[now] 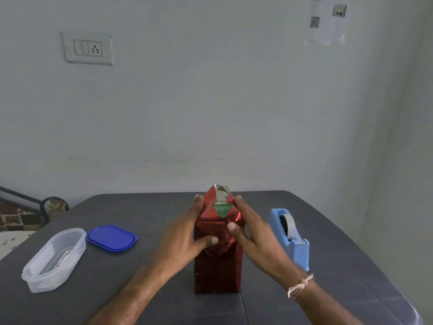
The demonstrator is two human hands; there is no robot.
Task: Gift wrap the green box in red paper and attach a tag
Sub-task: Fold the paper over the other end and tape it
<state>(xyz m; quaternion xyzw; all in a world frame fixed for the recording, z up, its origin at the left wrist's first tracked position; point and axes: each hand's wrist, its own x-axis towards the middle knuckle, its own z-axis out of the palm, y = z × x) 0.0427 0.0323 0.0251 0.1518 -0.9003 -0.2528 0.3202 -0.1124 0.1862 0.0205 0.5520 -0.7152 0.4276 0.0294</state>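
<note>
The green box (222, 210) stands upright mid-table, wrapped in shiny red paper (218, 266); only a small green patch with white letters shows at the top, where the paper flaps meet with silver inside showing. My left hand (187, 233) presses flat against the left side, thumb on the front face. On the right side lies my right hand (255, 235), fingers straight, thumb pressing the front flap near the top.
A blue tape dispenser (290, 238) stands right of the box. Left of it lie a blue lid (112, 238) and a clear plastic tub (55, 259) with something pale inside. The dark grey table (131, 289) meets a pale wall behind.
</note>
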